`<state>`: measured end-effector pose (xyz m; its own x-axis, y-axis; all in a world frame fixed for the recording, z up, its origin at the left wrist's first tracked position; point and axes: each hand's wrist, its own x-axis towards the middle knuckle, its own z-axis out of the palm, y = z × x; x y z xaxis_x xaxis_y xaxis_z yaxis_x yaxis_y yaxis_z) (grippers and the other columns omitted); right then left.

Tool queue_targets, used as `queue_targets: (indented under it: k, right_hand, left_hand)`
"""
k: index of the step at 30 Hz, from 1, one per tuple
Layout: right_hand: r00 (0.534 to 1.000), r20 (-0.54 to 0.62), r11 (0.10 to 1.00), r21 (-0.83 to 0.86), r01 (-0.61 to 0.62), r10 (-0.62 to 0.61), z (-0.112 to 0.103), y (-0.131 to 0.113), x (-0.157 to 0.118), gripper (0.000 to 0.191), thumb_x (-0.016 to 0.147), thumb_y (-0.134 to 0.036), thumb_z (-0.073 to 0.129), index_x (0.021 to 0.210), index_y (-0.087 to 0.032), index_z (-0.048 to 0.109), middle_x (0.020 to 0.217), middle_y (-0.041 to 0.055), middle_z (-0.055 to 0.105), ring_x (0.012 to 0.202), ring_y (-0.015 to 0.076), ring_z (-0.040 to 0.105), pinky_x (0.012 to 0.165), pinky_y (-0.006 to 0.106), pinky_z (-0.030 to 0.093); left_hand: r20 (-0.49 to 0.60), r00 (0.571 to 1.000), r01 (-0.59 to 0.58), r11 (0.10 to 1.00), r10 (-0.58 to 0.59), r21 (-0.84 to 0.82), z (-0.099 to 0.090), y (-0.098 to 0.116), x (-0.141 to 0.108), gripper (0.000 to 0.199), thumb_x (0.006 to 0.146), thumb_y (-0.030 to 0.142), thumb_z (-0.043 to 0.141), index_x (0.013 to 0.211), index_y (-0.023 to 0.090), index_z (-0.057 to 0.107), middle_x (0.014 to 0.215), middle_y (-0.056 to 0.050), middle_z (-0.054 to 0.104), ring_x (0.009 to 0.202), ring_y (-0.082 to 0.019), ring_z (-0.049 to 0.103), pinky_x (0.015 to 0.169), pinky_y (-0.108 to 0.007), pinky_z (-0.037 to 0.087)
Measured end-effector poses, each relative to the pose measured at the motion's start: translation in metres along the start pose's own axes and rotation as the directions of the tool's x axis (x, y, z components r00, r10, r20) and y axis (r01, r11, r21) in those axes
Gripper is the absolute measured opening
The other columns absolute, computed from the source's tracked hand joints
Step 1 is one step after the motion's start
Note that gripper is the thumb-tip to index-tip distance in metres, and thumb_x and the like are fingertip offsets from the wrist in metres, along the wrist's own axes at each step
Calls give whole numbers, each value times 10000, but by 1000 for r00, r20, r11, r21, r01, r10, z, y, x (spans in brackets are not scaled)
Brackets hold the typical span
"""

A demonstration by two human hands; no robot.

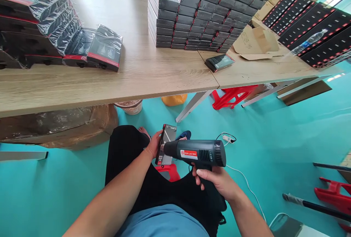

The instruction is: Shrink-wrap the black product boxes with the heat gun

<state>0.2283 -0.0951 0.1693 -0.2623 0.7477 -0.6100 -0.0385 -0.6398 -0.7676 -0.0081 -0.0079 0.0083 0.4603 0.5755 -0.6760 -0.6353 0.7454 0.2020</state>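
Observation:
My right hand is wrapped round the handle of a dark heat gun with a red and white label on its barrel. The nozzle points left, at a thin grey and black box with red edging. My left hand grips that box by its left side, above my lap. The nozzle overlaps the box in view; whether they touch I cannot tell. Part of the box is hidden behind the gun.
Shrink-wrapped boxes are piled on the table at left. A large stack of dark boxes stands further back, with a single box near the edge. A white cable runs over the floor.

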Motion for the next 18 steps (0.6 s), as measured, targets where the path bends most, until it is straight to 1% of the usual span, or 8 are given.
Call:
queue_targets:
  k: [1, 2, 4, 5, 7, 9, 13, 18]
  right_hand:
    - [999, -46, 1000, 1, 23, -23, 0, -1, 2, 374, 740, -372, 856, 1003, -128, 751, 844, 73, 736, 661, 166, 661, 530, 254, 556]
    - [992, -120, 998, 39, 45, -40, -1, -2, 4, 379, 738, -378, 855, 1003, -129, 751, 838, 69, 734, 661, 161, 658, 528, 246, 556]
    - [964, -266, 978, 196, 78, -24, -7, -2, 10, 375, 717, -373, 862, 980, -129, 754, 813, 56, 728, 653, 146, 648, 516, 222, 552]
    - [953, -304, 954, 289, 85, 7, -11, -3, 13, 366, 700, -356, 869, 963, -128, 756, 802, 50, 723, 646, 138, 640, 508, 210, 550]
    - [947, -312, 893, 443, 75, 75, -20, -3, 14, 337, 677, -304, 872, 939, -125, 758, 790, 43, 716, 638, 124, 628, 501, 194, 550]
    - [950, -288, 851, 522, 51, 120, -27, -4, 13, 308, 688, -262, 855, 944, -122, 756, 794, 42, 715, 633, 116, 619, 498, 188, 553]
    - [950, -278, 829, 557, 37, 145, -32, -2, 7, 308, 706, -236, 835, 966, -99, 744, 792, 53, 715, 627, 117, 623, 490, 188, 557]
    - [954, -257, 834, 551, 16, 151, -28, 0, 13, 328, 688, -249, 852, 964, -117, 735, 795, 42, 711, 635, 112, 629, 500, 178, 553]
  left_hand:
    - [-6, 1000, -7, 1000, 7, -4, -1, 0, 0, 449, 905, 528, 535, 844, 126, 726, 631, -109, 702, 533, -268, 668, 592, -382, 545]
    - [-8, 1000, -11, 1000, 11, -1, -3, 1, 1, 458, 894, 542, 549, 841, 122, 725, 635, -114, 703, 540, -272, 670, 601, -389, 549]
    - [13, 1000, -13, 1000, 13, 8, -6, 1, 1, 491, 875, 569, 571, 873, 104, 731, 700, -145, 725, 604, -296, 695, 643, -414, 566]
    - [35, 999, -9, 1000, 9, 7, -7, 1, 1, 509, 871, 573, 576, 913, 92, 736, 754, -164, 740, 651, -309, 709, 675, -430, 574]
    - [81, 997, 10, 1000, -10, 3, -7, 0, 1, 536, 874, 568, 570, 1002, 74, 737, 851, -191, 757, 723, -326, 725, 726, -452, 580]
    - [99, 994, 34, 999, -35, 8, -5, 0, -1, 540, 879, 558, 567, 1037, 70, 732, 876, -196, 761, 737, -328, 727, 732, -454, 581]
    - [93, 993, 65, 997, -68, 32, 1, -1, -2, 526, 883, 570, 568, 1019, 87, 726, 824, -180, 758, 706, -324, 720, 705, -451, 580]
    - [124, 989, 74, 997, -76, 26, 0, -3, -1, 518, 893, 560, 572, 1048, 88, 721, 793, -162, 755, 668, -301, 714, 677, -430, 580]
